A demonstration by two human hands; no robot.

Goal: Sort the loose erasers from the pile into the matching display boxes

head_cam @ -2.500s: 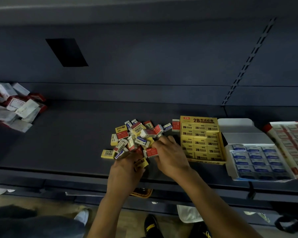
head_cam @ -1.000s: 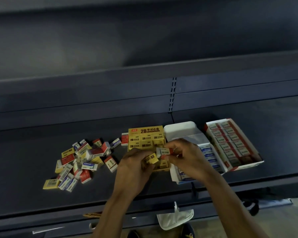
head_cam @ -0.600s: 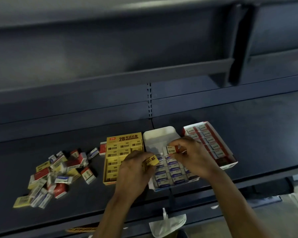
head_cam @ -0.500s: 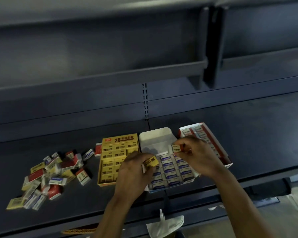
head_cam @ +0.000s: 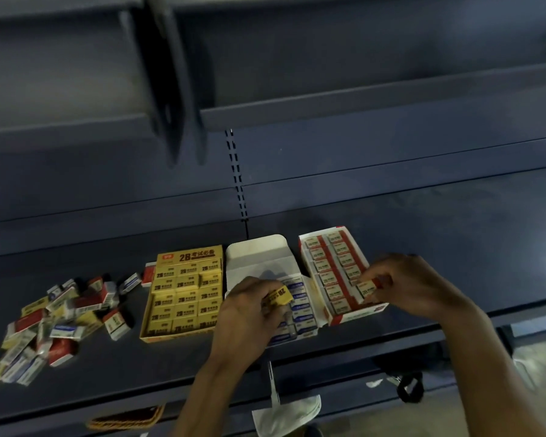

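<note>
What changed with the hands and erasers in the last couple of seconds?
Both hands left the pile, each gripping an eraser. The right hand carried its red eraser rightward to the near end of the red box. The left hand holds a yellow eraser, now over the blue box. The pile, the yellow box and the other two stayed put.

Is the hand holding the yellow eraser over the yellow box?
No, the left hand holds the yellow eraser over the middle white box.
</note>
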